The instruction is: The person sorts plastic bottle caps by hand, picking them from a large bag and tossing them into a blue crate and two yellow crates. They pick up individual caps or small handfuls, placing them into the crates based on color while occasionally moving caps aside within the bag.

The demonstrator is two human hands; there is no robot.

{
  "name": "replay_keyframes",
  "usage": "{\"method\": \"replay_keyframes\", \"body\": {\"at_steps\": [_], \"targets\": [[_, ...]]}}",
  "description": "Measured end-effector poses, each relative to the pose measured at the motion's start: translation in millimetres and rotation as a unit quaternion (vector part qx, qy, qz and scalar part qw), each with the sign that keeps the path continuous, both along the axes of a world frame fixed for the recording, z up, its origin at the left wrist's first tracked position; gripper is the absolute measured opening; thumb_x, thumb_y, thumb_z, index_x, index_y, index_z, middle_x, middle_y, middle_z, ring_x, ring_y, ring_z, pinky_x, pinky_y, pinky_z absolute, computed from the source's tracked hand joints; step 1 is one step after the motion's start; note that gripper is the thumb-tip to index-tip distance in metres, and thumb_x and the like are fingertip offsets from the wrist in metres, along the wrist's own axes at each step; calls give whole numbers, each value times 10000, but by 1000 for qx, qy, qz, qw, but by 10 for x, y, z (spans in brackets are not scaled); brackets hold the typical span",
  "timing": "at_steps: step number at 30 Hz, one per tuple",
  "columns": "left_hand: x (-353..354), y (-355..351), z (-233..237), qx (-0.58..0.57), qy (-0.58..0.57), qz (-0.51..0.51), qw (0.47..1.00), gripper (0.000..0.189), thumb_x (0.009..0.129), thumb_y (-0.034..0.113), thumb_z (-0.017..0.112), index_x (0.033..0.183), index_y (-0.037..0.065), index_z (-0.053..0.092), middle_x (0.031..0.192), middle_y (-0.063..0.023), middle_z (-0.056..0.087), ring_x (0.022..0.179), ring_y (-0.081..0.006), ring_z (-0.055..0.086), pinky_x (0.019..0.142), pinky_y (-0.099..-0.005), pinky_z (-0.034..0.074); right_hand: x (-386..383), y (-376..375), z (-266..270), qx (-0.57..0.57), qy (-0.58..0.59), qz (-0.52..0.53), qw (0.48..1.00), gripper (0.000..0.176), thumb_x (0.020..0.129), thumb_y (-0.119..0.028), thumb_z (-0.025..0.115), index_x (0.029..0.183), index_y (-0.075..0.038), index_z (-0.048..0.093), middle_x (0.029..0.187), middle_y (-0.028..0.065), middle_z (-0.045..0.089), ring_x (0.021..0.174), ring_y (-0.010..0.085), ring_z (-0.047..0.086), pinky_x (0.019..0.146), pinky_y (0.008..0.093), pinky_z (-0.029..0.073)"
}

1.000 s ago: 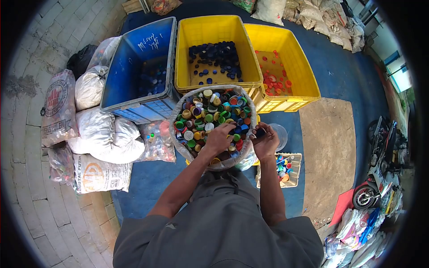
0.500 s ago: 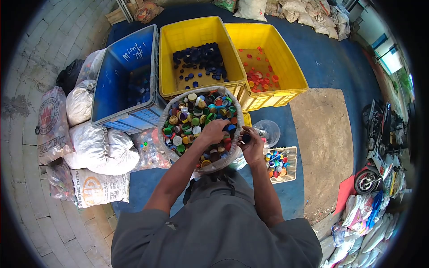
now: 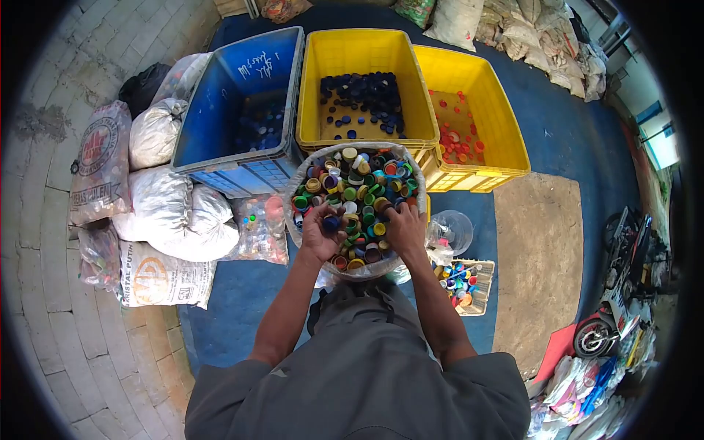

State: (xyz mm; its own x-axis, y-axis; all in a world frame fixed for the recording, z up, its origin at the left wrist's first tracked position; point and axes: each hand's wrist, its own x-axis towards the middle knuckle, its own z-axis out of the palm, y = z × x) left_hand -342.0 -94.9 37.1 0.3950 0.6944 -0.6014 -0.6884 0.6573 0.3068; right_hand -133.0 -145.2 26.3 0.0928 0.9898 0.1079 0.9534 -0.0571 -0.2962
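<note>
A round tub with a pale cloth-like lining (image 3: 419, 180) stands before me, heaped with mixed bottle caps (image 3: 350, 194) in green, white, brown, yellow and other colours. Over the left of the heap is my left hand (image 3: 317, 238), palm partly up, its fingers curled round a dark blue bottle cap (image 3: 331, 223). My right hand (image 3: 405, 229) reaches down into the right side of the heap, back of the hand upward. Its fingers are bent among the caps, and what they pinch is hidden.
Behind the tub stand a blue crate (image 3: 220, 165), a yellow crate (image 3: 315, 66) with dark blue caps, and another yellow crate (image 3: 502, 103) with red caps. A small cream basket (image 3: 480, 297) and clear plastic container (image 3: 455, 231) sit right. Stuffed sacks (image 3: 165, 213) lie left.
My left hand has moved left across the heap and now holds a dark blue cap. My right hand has shifted from the tub's rim onto the caps. The view has turned slightly.
</note>
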Motion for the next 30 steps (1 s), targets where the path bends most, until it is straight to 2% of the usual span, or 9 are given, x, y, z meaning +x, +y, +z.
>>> {"method": "replay_keyframes", "body": {"at_steps": [5, 9, 12, 14, 17, 19, 21, 26, 30], "targets": [[-104, -78, -105, -27, 31, 28, 999, 284, 870, 388, 688, 727, 160, 598, 708, 49, 595, 605, -109, 572, 452, -238, 419, -44, 82, -86, -32, -20, 1, 999, 208, 791, -109, 575, 980, -123, 659, 960, 93, 601, 950, 290, 563, 823, 514, 373], [-102, -97, -92, -17, 45, 27, 999, 168, 851, 274, 734, 873, 154, 619, 758, 49, 615, 571, -62, 539, 427, -217, 385, -23, 125, -128, -46, -1, 18, 999, 214, 771, -135, 619, 977, -92, 654, 980, 103, 613, 955, 296, 568, 816, 480, 400], [-32, -108, -60, 122, 202, -56, 970, 197, 847, 210, 738, 985, 128, 623, 818, 26, 641, 623, -61, 568, 468, -209, 407, 105, 84, -116, -27, 105, 41, 993, 225, 749, -137, 656, 963, -66, 641, 945, 110, 630, 885, 296, 592, 749, 421, 444], [35, -85, -112, 257, 290, -121, 914, 210, 856, 194, 725, 1019, 98, 634, 860, -1, 655, 685, -84, 598, 537, -219, 450, 218, 61, -159, 5, 229, 43, 973, 226, 742, -130, 667, 946, -45, 621, 897, 105, 637, 805, 270, 606, 680, 367, 466], [129, -26, -230, 448, 439, -192, 755, 294, 798, 136, 729, 1074, 68, 653, 877, -44, 684, 766, -184, 642, 679, -307, 506, 301, -34, 52, -98, 487, -84, 864, 199, 744, -92, 638, 927, -29, 592, 860, 94, 639, 712, 195, 585, 615, 308, 458], [214, 29, -175, 551, 502, -216, 631, 312, 769, 120, 724, 1071, 78, 655, 877, -65, 684, 768, -240, 652, 704, -358, 518, 381, -112, 54, -81, 683, -80, 721, 189, 738, -81, 592, 917, -39, 547, 920, 112, 638, 730, 147, 558, 616, 287, 449], [276, 57, -165, 541, 560, -270, 566, 307, 773, 123, 681, 1078, 102, 648, 924, -104, 688, 854, -303, 666, 742, -418, 527, 417, -190, 15, -51, 841, -54, 535, 193, 735, -89, 573, 921, -55, 534, 959, 134, 639, 739, 155, 566, 610, 293, 449], [449, 8, 30, 499, 661, -380, 412, 396, 784, 159, 666, 1166, 106, 580, 901, -168, 685, 843, -368, 669, 717, -477, 528, 357, -437, 41, -2, 895, -89, 438, 215, 856, -252, 616, 874, -81, 486, 970, 113, 618, 688, 166, 554, 555, 285, 412], [526, 8, -147, 479, 692, -401, 362, 529, 746, 168, 710, 1227, 97, 502, 841, -206, 671, 804, -393, 668, 686, -498, 522, 325, -520, -38, -3, 894, -128, 430, 168, 887, -216, 585, 847, -96, 474, 914, 87, 623, 678, 153, 559, 498, 263, 373]]}}
